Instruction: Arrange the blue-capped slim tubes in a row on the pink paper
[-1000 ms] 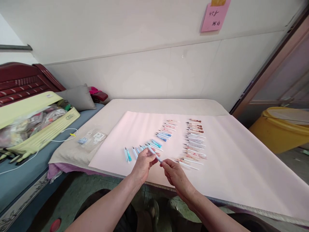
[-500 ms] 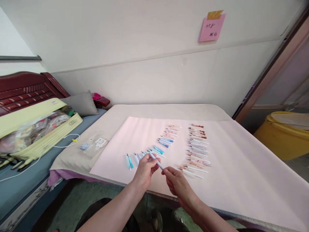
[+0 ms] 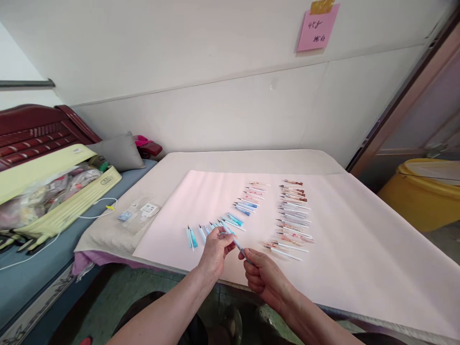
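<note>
A thin white-and-blue pen (image 3: 235, 240) is held between both hands over the near edge of the table. My left hand (image 3: 214, 250) pinches its upper end. My right hand (image 3: 263, 277) is closed round its lower end. Behind my left hand lies a slanting row of blue pens (image 3: 230, 218) on a pale pink sheet (image 3: 341, 230). To the right a second column of pink and brown patterned pens (image 3: 293, 213) runs away from me.
Small clear packets (image 3: 138, 211) lie on the beige cloth at the sheet's left. A yellow-green open case (image 3: 64, 201) full of bagged items sits on a bed at left. A yellow bin (image 3: 419, 191) stands at right. A pink note (image 3: 316, 28) hangs on the wall.
My right hand has closed further round the pen's lower end and dropped slightly. The view has shifted a little; the rows of pens lie as before.
</note>
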### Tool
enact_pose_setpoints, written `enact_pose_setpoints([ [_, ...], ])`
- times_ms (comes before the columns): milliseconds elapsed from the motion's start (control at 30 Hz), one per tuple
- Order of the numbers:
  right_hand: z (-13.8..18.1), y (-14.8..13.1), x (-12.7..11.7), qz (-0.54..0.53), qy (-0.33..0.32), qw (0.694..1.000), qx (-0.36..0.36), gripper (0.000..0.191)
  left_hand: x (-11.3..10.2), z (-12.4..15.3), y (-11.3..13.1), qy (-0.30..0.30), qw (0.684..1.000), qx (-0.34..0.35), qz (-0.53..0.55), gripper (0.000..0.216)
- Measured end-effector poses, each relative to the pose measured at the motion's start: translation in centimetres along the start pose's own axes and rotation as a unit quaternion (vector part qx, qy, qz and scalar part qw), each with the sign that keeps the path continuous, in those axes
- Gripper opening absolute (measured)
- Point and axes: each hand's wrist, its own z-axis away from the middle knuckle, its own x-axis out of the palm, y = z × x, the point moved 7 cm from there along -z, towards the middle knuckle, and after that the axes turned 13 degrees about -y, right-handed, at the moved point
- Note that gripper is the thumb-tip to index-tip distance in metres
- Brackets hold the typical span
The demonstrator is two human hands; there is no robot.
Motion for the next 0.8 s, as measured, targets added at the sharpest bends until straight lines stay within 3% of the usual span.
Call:
enact_pose_setpoints([
  [167, -0.1, 0.7, 0.0, -0.05, -0.006, 0.998, 0.026, 0.02, 0.1, -0.2, -0.3, -0.001, 1.0, -0.009, 0.003, 0.027],
  [300, -0.5, 0.6, -0.2, -0.039, -0.005, 0.999, -0.003, 0.02, 0.8, 0.1, -0.7, -0.02, 1.0, -0.013, -0.003, 0.024],
  [533, -0.5, 0.9, -0.8, -0.011, 0.052, 0.998, -0.015, 0.027, 1.8, 1.3, -1.7, -0.065, 0.994, -0.054, -0.069, 0.019],
  [667, -0.4, 0.8, -1.0, -0.041, 0.081, 0.996, -0.021, 0.033, 1.5, 0.9, -1.7, -0.061, 0.996, -0.06, -0.032, 0.02],
  [800, -0.4, 0.0, -0.2, -0.089, 0.045, 0.994, -0.034, 0.034, 0.6, 0.0, -1.4, -0.037, 0.997, -0.057, 0.029, 0.017],
])
